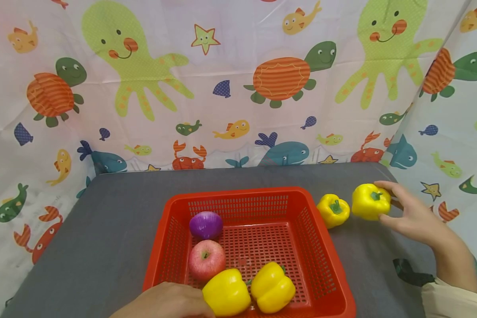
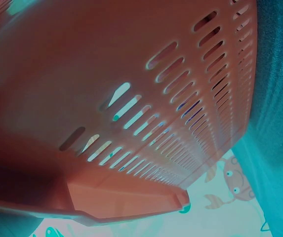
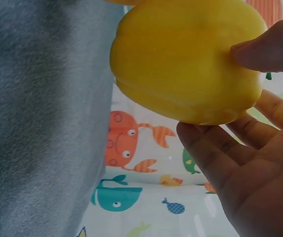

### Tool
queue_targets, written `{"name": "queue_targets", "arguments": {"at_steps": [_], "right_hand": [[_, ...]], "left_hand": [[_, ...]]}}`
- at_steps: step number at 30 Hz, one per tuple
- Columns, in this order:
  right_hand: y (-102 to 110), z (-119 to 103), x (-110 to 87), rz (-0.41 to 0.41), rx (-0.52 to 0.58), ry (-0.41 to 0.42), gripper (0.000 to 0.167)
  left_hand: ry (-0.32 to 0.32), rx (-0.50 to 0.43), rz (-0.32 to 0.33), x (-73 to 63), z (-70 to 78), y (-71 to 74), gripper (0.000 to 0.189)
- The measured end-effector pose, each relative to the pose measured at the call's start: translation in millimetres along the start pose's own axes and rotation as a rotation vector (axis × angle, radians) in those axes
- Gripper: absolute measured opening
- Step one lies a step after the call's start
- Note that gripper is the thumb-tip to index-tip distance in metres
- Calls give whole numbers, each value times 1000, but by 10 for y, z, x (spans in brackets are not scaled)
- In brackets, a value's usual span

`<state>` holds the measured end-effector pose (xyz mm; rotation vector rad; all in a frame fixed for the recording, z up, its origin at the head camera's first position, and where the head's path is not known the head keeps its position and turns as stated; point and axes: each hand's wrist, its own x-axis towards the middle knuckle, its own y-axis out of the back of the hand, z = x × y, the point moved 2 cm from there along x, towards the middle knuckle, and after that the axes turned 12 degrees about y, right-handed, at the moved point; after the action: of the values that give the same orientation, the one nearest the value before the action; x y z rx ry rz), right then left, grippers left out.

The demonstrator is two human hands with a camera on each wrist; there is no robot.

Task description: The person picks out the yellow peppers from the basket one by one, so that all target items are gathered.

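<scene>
Out to the right of the red basket, my right hand holds a yellow bell pepper between thumb and fingers, its green stem showing. In the right wrist view the thumb presses one side of that pepper and fingertips touch the other. Another yellow bell pepper sits against the basket's outer right side. My left hand grips the basket's near left rim, fingers over the inner side; the frame edge cuts it off. The left wrist view mostly shows the slotted basket wall.
Inside the basket are a purple onion, a red apple and two yellow bell peppers. A dark strap lies on the grey tabletop near the right forearm. A sea-animal curtain encloses the back and sides.
</scene>
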<state>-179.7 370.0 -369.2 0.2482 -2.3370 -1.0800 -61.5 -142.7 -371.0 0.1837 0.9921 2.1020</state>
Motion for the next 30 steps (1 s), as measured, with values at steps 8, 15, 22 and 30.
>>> {"name": "queue_targets", "arguments": {"at_steps": [8, 15, 22, 30], "right_hand": [[-47, 112, 2, -88, 2, -34, 75], [-96, 160, -1, -150, -1, -85, 76], [-113, 205, -1, -154, -12, -94, 75], [-133, 234, -8, -170, 14, -112, 78]], "left_hand": [[-26, 14, 1, 2, -10, 9, 22], [-14, 15, -2, 7, -5, 9, 22], [-37, 29, 3, 13, -13, 17, 23], [6, 3, -18, 11, -20, 13, 23]]}}
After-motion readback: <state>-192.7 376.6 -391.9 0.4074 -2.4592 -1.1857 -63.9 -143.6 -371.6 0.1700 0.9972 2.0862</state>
